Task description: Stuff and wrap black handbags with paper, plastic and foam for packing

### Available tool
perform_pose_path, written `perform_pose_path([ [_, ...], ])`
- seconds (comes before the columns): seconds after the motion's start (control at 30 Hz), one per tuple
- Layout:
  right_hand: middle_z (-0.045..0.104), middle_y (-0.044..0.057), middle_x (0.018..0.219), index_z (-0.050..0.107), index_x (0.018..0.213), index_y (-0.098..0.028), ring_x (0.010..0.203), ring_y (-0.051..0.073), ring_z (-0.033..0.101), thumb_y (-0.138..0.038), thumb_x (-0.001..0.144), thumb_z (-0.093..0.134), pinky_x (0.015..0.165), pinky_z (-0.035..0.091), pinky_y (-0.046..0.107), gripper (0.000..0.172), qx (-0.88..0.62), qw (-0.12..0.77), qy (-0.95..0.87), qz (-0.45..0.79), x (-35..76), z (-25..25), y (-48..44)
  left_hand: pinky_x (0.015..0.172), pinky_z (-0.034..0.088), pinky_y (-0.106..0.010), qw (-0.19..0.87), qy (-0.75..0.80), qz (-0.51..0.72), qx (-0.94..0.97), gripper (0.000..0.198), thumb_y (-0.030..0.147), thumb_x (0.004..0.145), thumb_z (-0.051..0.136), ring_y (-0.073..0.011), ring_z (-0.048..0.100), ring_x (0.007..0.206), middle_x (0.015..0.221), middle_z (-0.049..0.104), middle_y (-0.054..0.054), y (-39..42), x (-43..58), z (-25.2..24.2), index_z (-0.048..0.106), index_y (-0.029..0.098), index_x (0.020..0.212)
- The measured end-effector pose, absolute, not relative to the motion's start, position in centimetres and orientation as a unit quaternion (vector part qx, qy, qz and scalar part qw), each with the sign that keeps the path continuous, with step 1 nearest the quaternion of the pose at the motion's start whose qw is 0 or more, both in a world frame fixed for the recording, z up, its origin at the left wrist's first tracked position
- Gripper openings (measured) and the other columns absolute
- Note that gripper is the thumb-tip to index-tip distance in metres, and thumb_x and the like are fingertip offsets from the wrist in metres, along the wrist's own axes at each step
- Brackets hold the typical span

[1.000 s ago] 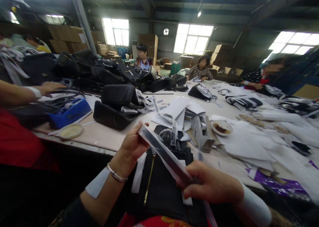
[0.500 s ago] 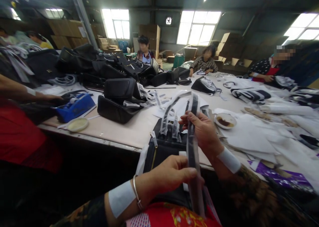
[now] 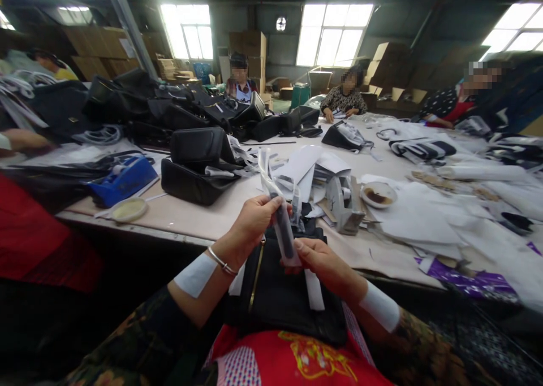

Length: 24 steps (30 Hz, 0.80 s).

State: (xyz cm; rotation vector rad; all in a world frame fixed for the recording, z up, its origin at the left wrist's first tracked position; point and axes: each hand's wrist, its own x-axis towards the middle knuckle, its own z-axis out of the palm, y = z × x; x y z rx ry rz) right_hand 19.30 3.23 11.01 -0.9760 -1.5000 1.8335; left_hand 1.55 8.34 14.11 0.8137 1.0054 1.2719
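We hold a black strap sheathed in clear plastic between both hands, above our lap at the near edge of the desk. The left hand is closed round the upper part of it, thumb and fingers pinching the film, whose loose end stands up past the fingertips. The right hand grips the lower end from beneath. Under the hands a black bag lies on our lap, a gold zip line running down its face and white paper strips hanging over it.

Two open containers sit on the desk. A small white bowl well to the right of the hands has a dark brown smear in its bottom. A shallow round dish near the left edge holds a pale yellowish layer; what it is we cannot tell.

Just behind that dish a blue tape dispenser carries a white roll, and a grey dispenser stands beside the bowl. Two black bags are stacked between them, one on the other. White sheets cover the right side, with a purple wrapper at the near edge. A co-worker's hand rests at the far left, and three more people sit along the far side.
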Motion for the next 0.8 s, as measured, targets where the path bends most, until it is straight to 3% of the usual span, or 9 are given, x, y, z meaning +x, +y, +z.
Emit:
perform_pose_path([
  [0.13,0.069,0.005,0.068,0.067,0.082,-0.013,0.060,0.013,0.061,-0.071,0.087,0.052,0.056,0.046,0.023,0.059,-0.370,0.310,-0.557,0.676,19.1,11.3,3.3,0.063,0.056,-0.028,0.567,0.454,0.575,0.377,0.021,0.032,0.079,0.074,-0.0166,0.067,0.062,0.071,0.072,-0.007,8.4,2.1,13.4,0.072,0.011,0.077],
  [0.23,0.067,0.001,0.064,0.066,0.073,-0.014,0.055,0.012,0.058,-0.065,0.078,0.068,0.053,0.047,0.024,0.050,-0.389,0.311,-0.561,0.661,18.7,11.5,3.7,0.061,0.055,-0.027,0.556,0.464,0.578,0.376,0.020,0.032,0.079,0.074,-0.0174,0.068,0.064,0.072,0.073,-0.007,7.8,3.0,13.1,0.073,0.012,0.078],
  [0.53,0.067,0.002,0.060,0.063,0.070,-0.015,0.049,0.013,0.060,-0.062,0.070,0.075,0.047,0.049,0.024,0.048,-0.426,0.381,-0.486,0.662,18.0,11.9,3.8,0.050,0.050,-0.023,0.639,0.439,0.524,0.352,0.022,0.034,0.082,0.073,-0.0146,0.065,0.056,0.080,0.075,-0.008,4.8,5.2,12.8,0.071,0.013,0.083],
  [0.7,0.066,0.003,0.059,0.061,0.072,-0.016,0.048,0.013,0.058,-0.062,0.079,0.067,0.043,0.043,0.021,0.048,-0.416,0.310,-0.550,0.655,19.6,11.9,1.6,0.065,0.060,-0.032,0.750,0.371,0.506,0.210,0.034,0.042,0.095,0.058,-0.0195,0.071,0.068,0.078,0.073,-0.012,8.8,3.6,17.3,0.066,0.010,0.087],
  [0.8,0.064,0.002,0.058,0.058,0.069,-0.016,0.046,0.010,0.054,-0.060,0.084,0.063,0.043,0.038,0.019,0.047,-0.426,0.260,-0.575,0.648,21.3,10.5,-0.7,0.056,0.056,-0.023,0.699,0.364,0.593,0.166,0.020,0.026,0.098,0.054,-0.0106,0.061,0.050,0.058,0.060,0.000,13.6,1.8,21.5,0.061,0.012,0.086],
])
